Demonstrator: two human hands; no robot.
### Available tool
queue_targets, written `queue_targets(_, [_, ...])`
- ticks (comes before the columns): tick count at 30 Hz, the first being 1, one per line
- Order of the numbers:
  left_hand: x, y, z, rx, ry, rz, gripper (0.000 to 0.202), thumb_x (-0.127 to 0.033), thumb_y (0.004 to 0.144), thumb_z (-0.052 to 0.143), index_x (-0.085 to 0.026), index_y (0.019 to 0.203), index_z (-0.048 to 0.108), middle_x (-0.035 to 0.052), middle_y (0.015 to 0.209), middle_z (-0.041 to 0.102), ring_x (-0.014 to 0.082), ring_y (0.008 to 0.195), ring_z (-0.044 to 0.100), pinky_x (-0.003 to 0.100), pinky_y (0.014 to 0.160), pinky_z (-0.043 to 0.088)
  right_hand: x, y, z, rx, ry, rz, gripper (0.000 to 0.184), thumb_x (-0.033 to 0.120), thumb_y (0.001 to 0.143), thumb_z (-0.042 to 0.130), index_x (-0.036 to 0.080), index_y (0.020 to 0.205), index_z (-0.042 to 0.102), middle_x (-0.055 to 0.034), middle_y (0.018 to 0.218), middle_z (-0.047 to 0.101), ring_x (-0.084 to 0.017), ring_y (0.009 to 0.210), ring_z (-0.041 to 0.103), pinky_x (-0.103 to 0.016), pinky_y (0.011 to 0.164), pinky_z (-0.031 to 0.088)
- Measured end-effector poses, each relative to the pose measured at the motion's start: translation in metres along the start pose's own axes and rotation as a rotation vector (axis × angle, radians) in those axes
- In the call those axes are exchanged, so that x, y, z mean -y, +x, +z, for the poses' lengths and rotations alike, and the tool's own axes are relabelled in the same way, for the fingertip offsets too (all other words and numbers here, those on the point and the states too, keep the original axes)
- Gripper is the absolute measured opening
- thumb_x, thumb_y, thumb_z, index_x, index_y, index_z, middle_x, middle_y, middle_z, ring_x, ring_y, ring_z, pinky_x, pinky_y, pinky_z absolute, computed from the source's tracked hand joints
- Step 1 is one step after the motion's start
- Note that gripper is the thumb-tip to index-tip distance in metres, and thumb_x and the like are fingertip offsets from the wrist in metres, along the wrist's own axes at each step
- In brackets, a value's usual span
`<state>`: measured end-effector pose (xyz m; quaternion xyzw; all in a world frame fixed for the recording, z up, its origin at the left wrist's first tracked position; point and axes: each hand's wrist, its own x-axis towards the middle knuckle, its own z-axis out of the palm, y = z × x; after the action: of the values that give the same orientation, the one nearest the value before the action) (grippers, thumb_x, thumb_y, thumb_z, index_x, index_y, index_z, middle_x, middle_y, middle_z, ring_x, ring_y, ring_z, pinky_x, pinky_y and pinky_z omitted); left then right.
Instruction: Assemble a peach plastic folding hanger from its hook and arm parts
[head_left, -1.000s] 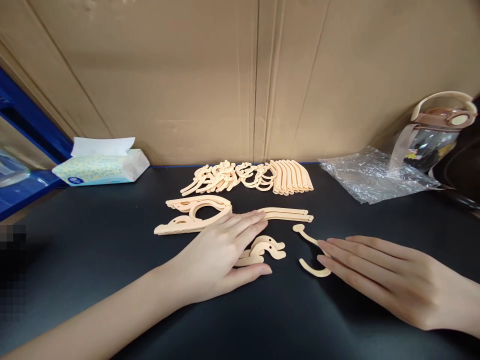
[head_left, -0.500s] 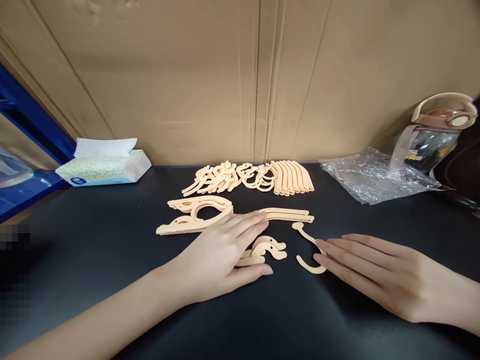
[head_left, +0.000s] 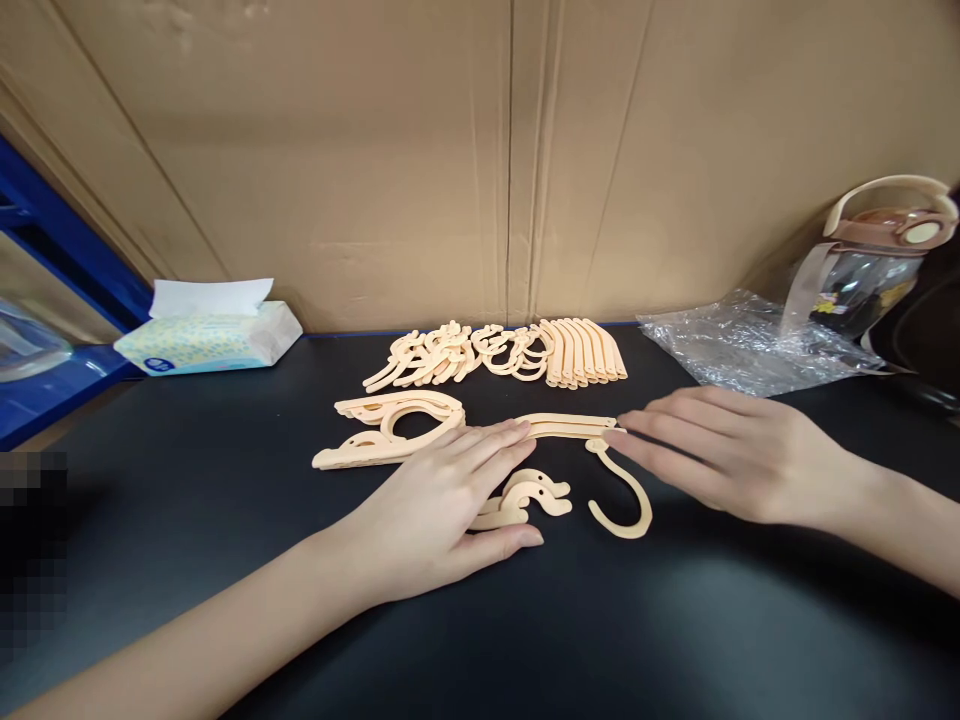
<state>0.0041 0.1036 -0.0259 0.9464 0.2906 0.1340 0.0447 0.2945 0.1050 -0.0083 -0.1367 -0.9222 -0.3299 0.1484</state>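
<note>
My left hand (head_left: 439, 505) lies palm down on the table with its fingers stretched out. Its fingertips rest on the left end of two curved cream hanger arms (head_left: 566, 427). Under and beside its thumb are short curved cream pieces (head_left: 544, 495) with small holes, partly covered by the hand. My right hand (head_left: 720, 450) has its fingers extended, with the tips touching the right end of the hanger arms; its thumb is hidden. Just below those tips lies a cream hook (head_left: 641, 495), its rounded end close to the arms.
Folded cream hanger parts (head_left: 360, 455) lie left of my left hand. Behind are piles of curved pieces (head_left: 427, 355), hooks (head_left: 517, 352) and lined-up arms (head_left: 585, 355). A tissue pack (head_left: 210, 335) stands left; a plastic bag (head_left: 750, 345) and a bottle (head_left: 870, 280) are right.
My right hand has moved up and left, off the hook, to the right end of the hanger arms. My left hand has stayed in place.
</note>
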Motion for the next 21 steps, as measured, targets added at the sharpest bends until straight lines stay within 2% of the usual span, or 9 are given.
queue_targets(3, [0.001,-0.001,0.0,0.0,-0.008,0.002,0.058,-0.048,0.093,0.05,-0.013,0.139,0.041,0.0146,0.143,0.045,0.0257,0.132,0.043,0.045,0.109,0.035,-0.009,0.0,0.015,-0.059,0.032,0.052,0.021,0.007,0.098,0.042,0.008,0.111,0.059,-0.0111,0.097,0.066,-0.022,0.084,0.062,-0.034,0.071,0.048])
queue_targets(5, [0.002,-0.002,0.001,-0.011,-0.007,0.006,0.059,-0.047,0.094,0.049,-0.014,0.141,0.039,0.0138,0.144,0.044,0.0253,0.132,0.042,0.045,0.109,0.036,-0.012,-0.005,0.02,-0.051,0.101,0.152,0.023,0.009,0.099,0.042,0.01,0.116,0.058,-0.0102,0.099,0.066,-0.021,0.084,0.061,-0.033,0.072,0.048])
queue_targets(8, [0.002,-0.002,0.002,-0.008,-0.001,0.001,0.059,-0.046,0.093,0.051,-0.015,0.141,0.039,0.0128,0.145,0.044,0.0254,0.131,0.044,0.044,0.109,0.036,-0.01,-0.014,0.021,-0.036,0.274,0.336,0.024,0.011,0.099,0.044,0.013,0.119,0.057,-0.0088,0.104,0.064,-0.019,0.087,0.059,-0.032,0.075,0.047])
queue_targets(10, [0.002,-0.001,0.002,0.0,0.003,-0.003,0.059,-0.046,0.093,0.051,-0.015,0.141,0.039,0.0126,0.144,0.044,0.026,0.13,0.044,0.044,0.109,0.036,-0.008,-0.015,0.02,-0.01,0.368,0.393,0.024,0.013,0.099,0.044,0.015,0.117,0.059,-0.0087,0.107,0.062,-0.019,0.092,0.058,-0.031,0.078,0.048])
queue_targets(12, [0.001,-0.001,0.002,0.0,0.007,-0.001,0.058,-0.047,0.094,0.05,-0.016,0.141,0.039,0.0124,0.144,0.044,0.0265,0.131,0.044,0.046,0.11,0.035,-0.005,-0.013,0.02,0.034,0.38,0.369,0.024,0.014,0.1,0.042,0.016,0.115,0.061,-0.0095,0.108,0.06,-0.021,0.093,0.058,-0.032,0.077,0.049])
queue_targets(16, [0.001,-0.002,0.003,-0.003,0.01,-0.003,0.055,-0.046,0.095,0.047,-0.015,0.14,0.041,0.012,0.143,0.045,0.027,0.132,0.043,0.049,0.111,0.033,0.001,-0.007,0.022,0.093,0.261,0.225,0.03,0.014,0.102,0.036,0.014,0.113,0.063,-0.0125,0.109,0.061,-0.023,0.091,0.058,-0.036,0.073,0.05])
queue_targets(21, [0.003,-0.004,0.003,-0.012,-0.021,-0.023,0.054,-0.045,0.095,0.048,-0.018,0.142,0.039,0.0109,0.143,0.046,0.0262,0.132,0.043,0.049,0.111,0.033,0.004,-0.005,0.018,0.099,0.095,0.079,0.032,0.004,0.099,0.034,0.01,0.111,0.063,-0.0131,0.108,0.063,-0.023,0.098,0.059,-0.036,0.076,0.052])
